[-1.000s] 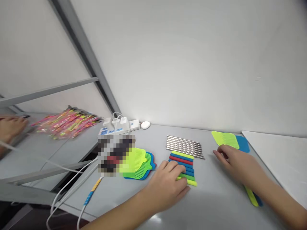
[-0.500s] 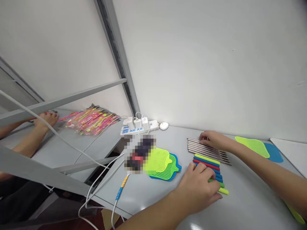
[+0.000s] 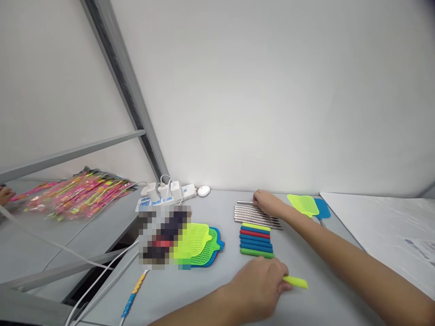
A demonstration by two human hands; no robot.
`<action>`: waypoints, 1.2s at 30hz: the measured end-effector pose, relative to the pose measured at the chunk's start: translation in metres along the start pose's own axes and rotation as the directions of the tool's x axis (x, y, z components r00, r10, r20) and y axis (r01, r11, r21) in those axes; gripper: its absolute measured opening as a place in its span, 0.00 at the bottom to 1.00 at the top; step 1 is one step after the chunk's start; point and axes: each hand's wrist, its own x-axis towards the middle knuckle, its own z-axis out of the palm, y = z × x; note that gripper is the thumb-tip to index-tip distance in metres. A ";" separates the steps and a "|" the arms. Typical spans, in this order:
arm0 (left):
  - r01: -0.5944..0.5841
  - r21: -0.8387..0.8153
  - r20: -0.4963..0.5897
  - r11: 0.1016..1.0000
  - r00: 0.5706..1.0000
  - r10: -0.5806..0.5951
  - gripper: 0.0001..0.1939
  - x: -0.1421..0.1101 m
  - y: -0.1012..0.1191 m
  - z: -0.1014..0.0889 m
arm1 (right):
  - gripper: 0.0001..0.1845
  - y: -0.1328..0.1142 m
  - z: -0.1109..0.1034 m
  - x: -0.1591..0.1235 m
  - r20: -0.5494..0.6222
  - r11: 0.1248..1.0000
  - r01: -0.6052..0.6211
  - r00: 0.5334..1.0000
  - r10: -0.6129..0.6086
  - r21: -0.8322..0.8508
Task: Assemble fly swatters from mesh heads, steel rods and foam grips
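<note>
My left hand [image 3: 258, 285] is closed around a yellow-green fly swatter handle [image 3: 297, 282], whose end sticks out to the right, just above the table. Beyond it lies a row of blue, red, green and yellow handles [image 3: 255, 243]. Farther back, my right hand [image 3: 267, 202] pinches a thin metal rod [image 3: 244, 202], slightly apart from the row of metal rods [image 3: 249, 213] beside it. My right fingertips are partly hidden behind the hand. Left of the handles, yellow, green and blue swatter heads [image 3: 204, 253] lie stacked.
Another yellow swatter head [image 3: 304, 204] overlaps a blue one [image 3: 322, 208] at right, near a white sheet [image 3: 374, 222]. A power strip [image 3: 186, 192], cables and a blurred patch [image 3: 163, 237] lie left. Across the metal frame [image 3: 68, 156] are bagged pink-yellow items [image 3: 84, 192] and another person's hand [image 3: 5, 194].
My left hand has drawn the yellow-green handle from the near end of the row toward me. My right hand went from the right-hand swatter heads to the rods and moved one aside.
</note>
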 end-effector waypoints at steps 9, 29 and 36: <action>0.147 -0.888 -0.087 0.435 0.876 -0.474 0.17 0.040 0.008 0.009 | 0.16 0.022 -0.018 -0.084 -0.384 0.997 -0.023 0.922 0.052 0.079; 0.201 -0.751 -0.121 0.629 0.895 -0.429 0.18 0.029 -0.006 -0.005 | 0.19 0.035 -0.023 -0.131 -0.650 0.892 0.249 0.615 -0.447 -0.377; 0.199 -0.653 -0.115 0.731 0.928 -0.355 0.14 0.029 -0.002 -0.009 | 0.18 0.020 -0.030 -0.138 -0.608 0.802 0.227 0.548 -0.574 -0.552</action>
